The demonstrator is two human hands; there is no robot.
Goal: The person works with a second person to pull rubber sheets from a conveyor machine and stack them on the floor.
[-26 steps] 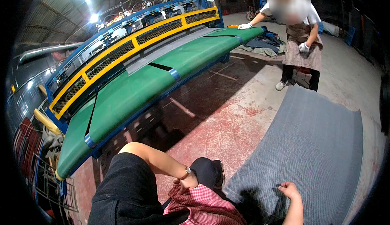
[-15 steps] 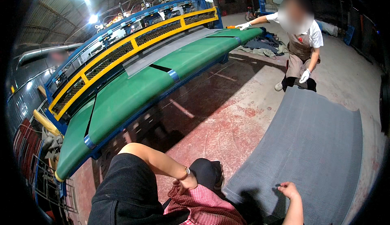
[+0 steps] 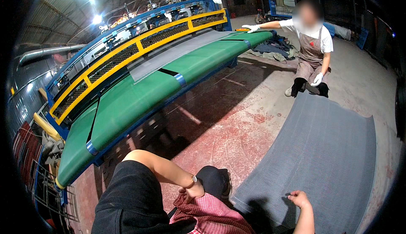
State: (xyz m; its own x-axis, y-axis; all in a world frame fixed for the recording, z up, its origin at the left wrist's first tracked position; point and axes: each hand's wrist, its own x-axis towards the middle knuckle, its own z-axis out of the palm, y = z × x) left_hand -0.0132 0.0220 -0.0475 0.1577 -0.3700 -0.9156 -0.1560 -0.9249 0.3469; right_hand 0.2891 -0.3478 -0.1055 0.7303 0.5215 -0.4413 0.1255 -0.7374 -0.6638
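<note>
The right hand (image 3: 300, 199) is held over the near part of a grey mat (image 3: 321, 149), with its fingers curled in and the thumb drawn close to them; whether the fingertips meet, or the mat is touched, cannot be told. The left hand (image 3: 196, 190) is rested on a red checked cloth (image 3: 208, 213), its fingers bent and partly hidden, so how far it is opened cannot be told. A watch (image 3: 193, 180) is worn on that wrist; its dial is too small to be read. The grey mat is spread on the floor (image 3: 249, 128), its far end near a co-worker (image 3: 327, 41). One white glove (image 3: 251, 28) of the co-worker is placed at the far end of a green worktop (image 3: 131, 103), where a grey sheet (image 3: 169, 57) is laid along a yellow rail (image 3: 139, 46).
</note>
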